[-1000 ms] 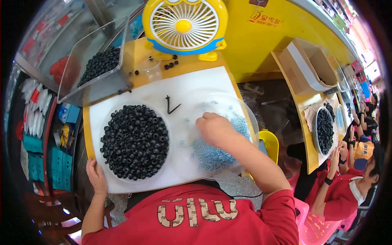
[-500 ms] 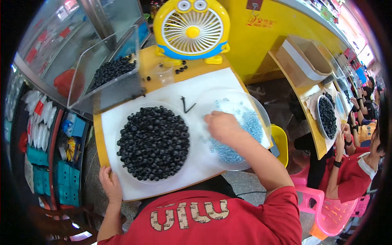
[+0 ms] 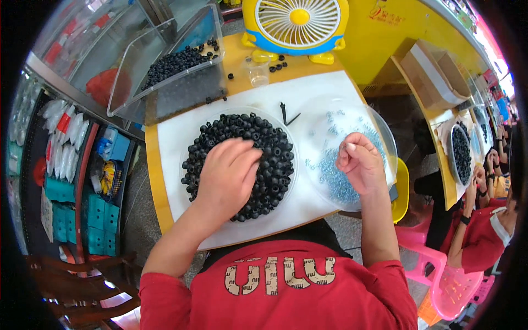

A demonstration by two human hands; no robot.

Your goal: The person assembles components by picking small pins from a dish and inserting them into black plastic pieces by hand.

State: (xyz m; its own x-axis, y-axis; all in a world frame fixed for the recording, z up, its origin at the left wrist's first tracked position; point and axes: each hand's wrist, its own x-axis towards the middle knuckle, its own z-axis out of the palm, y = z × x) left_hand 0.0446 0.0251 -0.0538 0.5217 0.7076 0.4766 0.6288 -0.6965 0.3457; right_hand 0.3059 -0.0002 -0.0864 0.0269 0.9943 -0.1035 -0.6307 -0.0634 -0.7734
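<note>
Left hand (image 3: 226, 175) over black beads (image 3: 273, 184), right hand (image 3: 363, 165) over blue beads (image 3: 333, 186)

Left fingers were bent, grip not discernible; black beads lay beneath and right of them. Right fingers were pinched together, contents too small to tell; blue beads lay below and around them.

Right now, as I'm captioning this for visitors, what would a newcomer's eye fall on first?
Probably the yellow-and-blue fan at the far end of the table, its top cut off by the picture. Next, the heap of black beads in a round tray near the middle, with the left hand over it. To its right, the right hand, fingertips together, is above pale blue beads in a clear tray.
</note>
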